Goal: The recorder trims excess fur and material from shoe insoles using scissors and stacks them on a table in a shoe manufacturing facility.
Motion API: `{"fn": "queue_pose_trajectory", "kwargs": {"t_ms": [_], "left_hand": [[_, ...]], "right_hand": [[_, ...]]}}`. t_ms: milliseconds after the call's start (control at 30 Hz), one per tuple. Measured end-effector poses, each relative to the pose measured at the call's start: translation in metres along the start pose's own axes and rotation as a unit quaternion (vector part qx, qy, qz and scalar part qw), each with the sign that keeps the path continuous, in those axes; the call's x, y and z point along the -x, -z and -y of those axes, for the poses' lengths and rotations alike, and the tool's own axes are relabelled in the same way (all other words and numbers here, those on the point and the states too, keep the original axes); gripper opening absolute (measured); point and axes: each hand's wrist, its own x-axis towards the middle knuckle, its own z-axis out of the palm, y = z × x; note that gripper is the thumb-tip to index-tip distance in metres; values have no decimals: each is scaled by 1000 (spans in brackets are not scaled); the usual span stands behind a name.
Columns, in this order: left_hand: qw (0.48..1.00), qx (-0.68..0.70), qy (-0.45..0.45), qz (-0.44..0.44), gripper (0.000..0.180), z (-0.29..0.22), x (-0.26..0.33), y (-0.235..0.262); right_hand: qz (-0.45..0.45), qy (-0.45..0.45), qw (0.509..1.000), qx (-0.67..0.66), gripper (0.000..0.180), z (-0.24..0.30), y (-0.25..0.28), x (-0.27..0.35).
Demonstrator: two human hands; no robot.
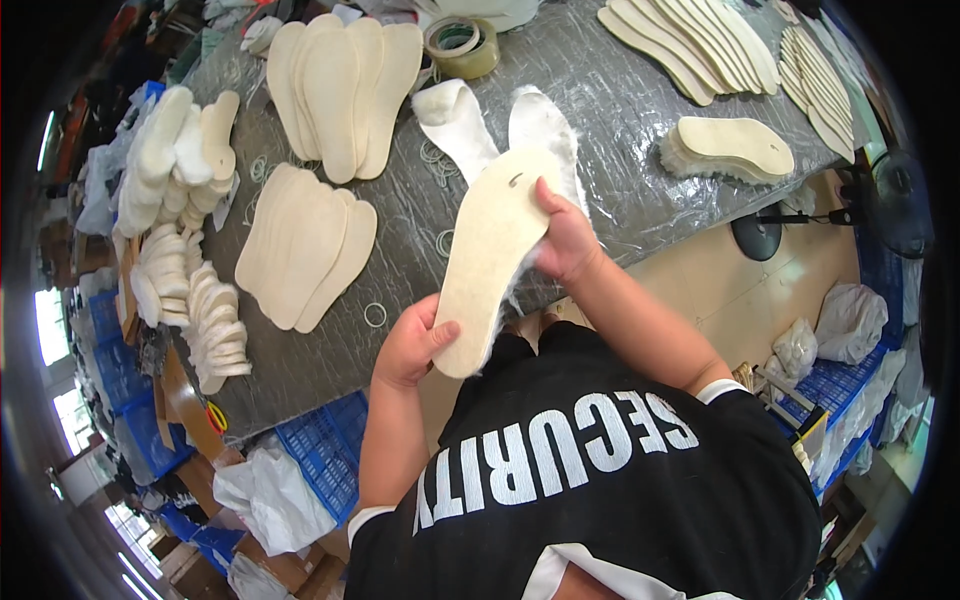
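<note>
On the worktop (pixel 620 180), tape (pixel 480 62) lay between a left insole pile (pixel 335 95) and a right insole row (pixel 690 45), behind the held insole (pixel 495 240).

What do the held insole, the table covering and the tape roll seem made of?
Held insole: matte, felt-like cream face; white fuzz along its edge suggests fleece, wool or synthetic.
Table covering: probably glossy plastic film, given its wrinkles and glints.
Tape roll: likely smooth plastic film, from its translucent yellowish look.
</note>
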Motion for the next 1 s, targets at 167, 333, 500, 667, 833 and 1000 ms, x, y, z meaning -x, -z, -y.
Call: {"fn": "queue_pose_trajectory", "kwargs": {"t_ms": [167, 333, 500, 667, 833, 1000], "left_hand": [[1000, 10, -21, 5, 52, -11, -4, 1], [1000, 16, -17, -16, 43, -18, -4, -2], [995, 88, 17, -36, 29, -20, 8, 10], [853, -469, -137, -186, 14, -34, 18, -9], [869, -426, -172, -184, 15, -46, 21, -14], [881, -385, -238, -139, 19, -59, 15, -12]], "right_hand": [[9, 22, 999, -28, 49, -2, -3, -1], [-84, 42, 994, 64, 43, -28, -22, 6], [-107, 95, 988, 55, 44, -19, -24, -3], [-37, 98, 994, -33, 49, -18, -10, 0], [25, 86, 993, -77, 56, -15, 9, -6], [131, 46, 981, -138, 60, -20, 9, -3]]}}
